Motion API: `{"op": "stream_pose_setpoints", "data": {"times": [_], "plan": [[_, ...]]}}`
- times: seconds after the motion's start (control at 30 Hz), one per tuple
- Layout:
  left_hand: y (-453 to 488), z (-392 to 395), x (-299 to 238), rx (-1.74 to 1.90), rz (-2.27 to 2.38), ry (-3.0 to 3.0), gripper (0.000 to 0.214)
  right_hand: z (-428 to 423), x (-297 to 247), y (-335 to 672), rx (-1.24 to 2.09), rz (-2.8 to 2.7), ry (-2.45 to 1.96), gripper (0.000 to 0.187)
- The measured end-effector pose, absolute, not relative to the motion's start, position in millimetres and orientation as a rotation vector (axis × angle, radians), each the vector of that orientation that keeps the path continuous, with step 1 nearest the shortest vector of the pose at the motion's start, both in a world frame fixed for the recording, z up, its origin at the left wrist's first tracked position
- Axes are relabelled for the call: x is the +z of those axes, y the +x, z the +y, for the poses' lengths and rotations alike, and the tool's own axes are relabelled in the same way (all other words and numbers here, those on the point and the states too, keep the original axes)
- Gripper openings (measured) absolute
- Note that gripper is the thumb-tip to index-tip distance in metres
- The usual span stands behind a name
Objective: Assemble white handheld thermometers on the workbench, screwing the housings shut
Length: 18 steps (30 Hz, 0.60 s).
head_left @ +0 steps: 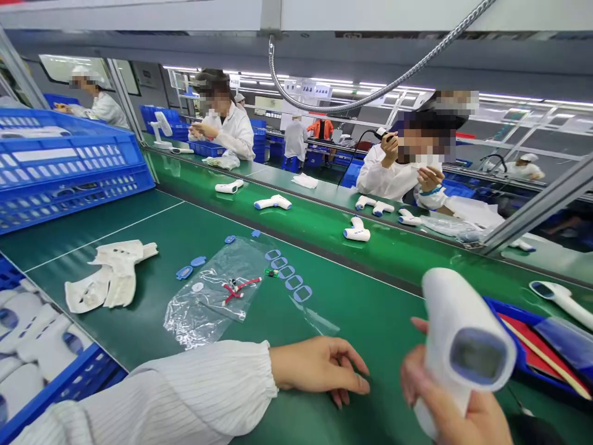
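Fingers of the right hand [456, 408] wrap the handle of a white device [445, 315], above the green worktop's [273, 321] right side

The left hand [319, 368] sits loosely curled, holding nothing; beyond it lie blue-rimmed ovals [287, 272], red wires [248, 283] and a clear bag [199, 318], then white shells [123, 259] farther left, a green conveyor [315, 222] behind

The flat, dark green surface [384, 315] carries white, gun-shaped plastic shell pieces [124, 284] toward its left. Near its middle lie a crumpled clear plastic bag [194, 315], small blue oval plastic parts [198, 261] just beside it, a row of rounded, blue-rimmed pieces [293, 282], and what looks like a small green circuit board [272, 272]. A blue plastic tray [492, 304] sits at the right.
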<state>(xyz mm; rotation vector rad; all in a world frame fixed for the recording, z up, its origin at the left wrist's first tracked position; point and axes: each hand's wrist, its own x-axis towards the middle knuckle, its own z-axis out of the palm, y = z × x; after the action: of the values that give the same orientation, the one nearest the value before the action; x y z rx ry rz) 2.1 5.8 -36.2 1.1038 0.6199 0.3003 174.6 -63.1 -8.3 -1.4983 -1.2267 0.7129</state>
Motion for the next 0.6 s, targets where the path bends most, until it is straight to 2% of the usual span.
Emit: {"op": "stream_pose_setpoints", "data": {"times": [0.13, 0.2, 0.27, 0.37, 0.5, 0.6], "plan": [[0, 7, -34, 0.359, 0.530, 1.051, 0.046, -55, -16, 143, 0.787, -1.335, -1.616, 0.061], [-1, 6, -31, 0.417, 0.490, 0.978, 0.047, -52, -23, 136, 0.832, -1.465, -1.656, 0.066], [0, 5, -30, 0.490, 0.486, 0.873, 0.040, -54, -30, 134, 0.712, -1.653, -1.651, 0.067], [1, 7, -29, 0.632, 0.541, 0.758, 0.043, -66, -35, 135, 0.537, -1.805, -1.546, 0.062], [3, 7, -29, 0.724, 0.532, 0.665, 0.054, -87, -38, 126, 0.767, -1.636, -1.369, 0.045], [4, -1, -28, 0.705, 0.484, 0.604, 0.045, -93, -40, 110, 0.871, -1.383, -1.353, 0.048]]}}
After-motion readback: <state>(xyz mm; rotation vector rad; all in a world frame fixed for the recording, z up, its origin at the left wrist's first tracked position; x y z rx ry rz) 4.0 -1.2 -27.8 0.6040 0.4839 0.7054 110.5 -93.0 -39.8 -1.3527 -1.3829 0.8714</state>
